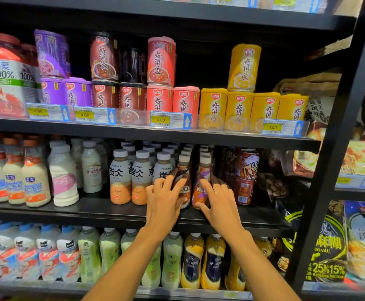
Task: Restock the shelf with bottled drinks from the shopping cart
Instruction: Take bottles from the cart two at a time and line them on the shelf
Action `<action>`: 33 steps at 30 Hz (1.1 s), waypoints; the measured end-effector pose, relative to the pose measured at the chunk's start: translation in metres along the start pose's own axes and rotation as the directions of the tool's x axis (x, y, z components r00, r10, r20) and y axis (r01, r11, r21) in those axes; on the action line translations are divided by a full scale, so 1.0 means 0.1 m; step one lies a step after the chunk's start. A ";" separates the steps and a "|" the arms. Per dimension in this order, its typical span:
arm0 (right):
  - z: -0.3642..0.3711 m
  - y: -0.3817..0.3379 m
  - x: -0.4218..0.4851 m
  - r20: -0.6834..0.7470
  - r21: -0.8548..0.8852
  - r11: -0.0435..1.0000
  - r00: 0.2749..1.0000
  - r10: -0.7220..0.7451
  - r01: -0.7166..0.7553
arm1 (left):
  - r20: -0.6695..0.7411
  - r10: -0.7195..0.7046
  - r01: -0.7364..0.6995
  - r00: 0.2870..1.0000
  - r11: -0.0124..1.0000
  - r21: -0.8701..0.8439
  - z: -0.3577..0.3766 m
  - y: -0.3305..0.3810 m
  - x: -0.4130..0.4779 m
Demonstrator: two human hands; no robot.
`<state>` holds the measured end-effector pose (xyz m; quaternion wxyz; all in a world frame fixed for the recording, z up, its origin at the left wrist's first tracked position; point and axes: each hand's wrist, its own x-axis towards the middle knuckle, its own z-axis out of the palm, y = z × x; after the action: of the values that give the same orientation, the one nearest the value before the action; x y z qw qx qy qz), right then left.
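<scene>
**Black shop shelving, middle shelf: two coffee bottles held at the front edge**

Both forearms reach across the lower shelf's drink rows to the middle shelf (90, 208). On the left hand (164, 203), the fingers are curled round the brown coffee bottle (183, 171). On the right hand (221, 203), the fingers and thumb are clamped on the orange-and-purple coffee bottle (204, 172). The two bottles stand side by side, almost touching, with their bases near the shelf lip. The shopping cart is out of view.

Hazards, as judged:
- If released this close to the lip, either bottle could tip forward off the shelf. Both appear slightly tilted.
- A hard push backward could topple the white-capped rows behind.
- The right knuckles lie just beside the stacked red cans (247, 164), so a sideways shift could knock them.

Counts:
- Coffee bottles in hand: two, one per hand.
- Grey-capped bottles (120, 177) in the front row to the left: three.
- Red cans: two, stacked.
- On the upper shelf beyond: five yellow cans (213, 109), four below and one on top, three pink cans (160, 98) and four price tags (160, 119).
</scene>
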<state>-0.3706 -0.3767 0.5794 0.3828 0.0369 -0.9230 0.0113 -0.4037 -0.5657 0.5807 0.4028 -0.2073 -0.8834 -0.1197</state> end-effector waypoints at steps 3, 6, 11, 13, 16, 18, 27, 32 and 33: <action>-0.02 -0.01 0.00 0.015 0.012 1.000 1.000 0.001 -0.001 | 0.004 0.000 0.000 1.000 1.000 -0.009 0.00 0.02 0.01; -0.13 -0.03 -0.03 -0.001 0.081 0.997 1.000 0.019 -0.019 | -0.026 -0.031 0.029 0.999 0.996 -0.088 -0.04 -0.05 -0.05; -0.45 -0.13 0.15 -0.127 0.203 0.979 0.992 0.002 0.024 | -0.104 -0.156 0.132 0.982 0.969 -0.211 -0.18 -0.58 -0.48; -0.57 -0.24 0.32 -0.113 0.175 0.982 0.992 -0.052 0.071 | -0.107 -0.141 0.118 0.984 0.974 -0.191 -0.19 -0.82 -0.75; -0.70 -0.51 0.58 0.014 0.143 0.983 0.992 -0.122 0.119 | 0.001 -0.079 0.078 0.997 0.991 -0.106 -0.19 -1.09 -1.09; -0.79 -0.73 0.75 0.153 0.111 0.987 0.979 -0.134 0.118 | 0.090 -0.039 0.042 0.995 0.998 -0.041 -0.19 -1.18 -1.22; -0.41 -0.87 1.47 0.526 0.035 0.998 0.850 0.028 -0.054 | 0.246 -0.014 0.015 0.969 1.000 -0.004 -0.34 -1.23 -1.25; -0.30 -0.78 1.57 0.507 0.107 0.988 0.861 0.038 -0.107 | 0.276 -0.029 0.040 0.961 0.999 -0.036 -0.40 -1.23 -1.25; -0.41 -0.86 1.53 0.447 0.150 0.986 0.894 0.003 -0.078 | 0.280 -0.029 0.041 0.960 0.998 -0.038 -0.41 -1.23 -1.25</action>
<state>-0.4425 -0.4699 0.7163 0.1568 0.0507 -0.9825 0.0864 -0.3595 -0.7238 0.5065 0.2675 -0.2149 -0.9322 -0.1155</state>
